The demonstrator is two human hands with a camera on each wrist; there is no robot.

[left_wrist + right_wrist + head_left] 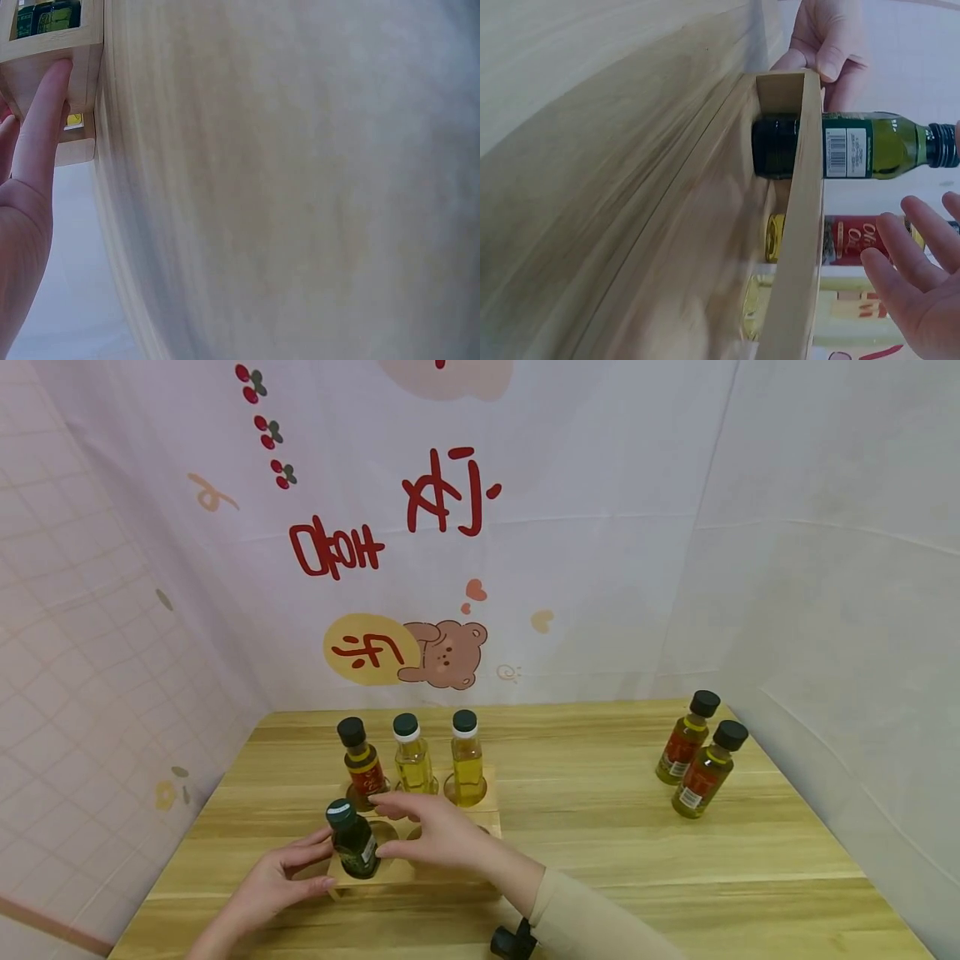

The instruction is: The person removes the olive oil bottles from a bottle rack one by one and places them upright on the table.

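Observation:
A dark green oil bottle (pixel 354 843) stands in the front left hole of a two-tier wooden rack (pixel 420 874). At that corner my left hand (pixel 273 878) holds the rack, its thumb on the front face (pixel 56 90) and its fingers by the left end. My right hand (pixel 442 835) hovers over the rack just right of the green bottle, fingers spread and apart from its body, nothing in the palm. Behind, the upper tier carries a red-labelled olive oil bottle (pixel 365 768) and two clear bottles of yellow oil, one in the middle (pixel 414 766) and one right (pixel 468 768).
Two more red-labelled oil bottles, one nearer (pixel 702 781) and one farther (pixel 682 747), stand at the table's right side. A black object (pixel 513 941) lies by the front edge near the right sleeve (pixel 577 914). A printed white cloth (pixel 600 568) hangs behind the wooden table (pixel 585 793).

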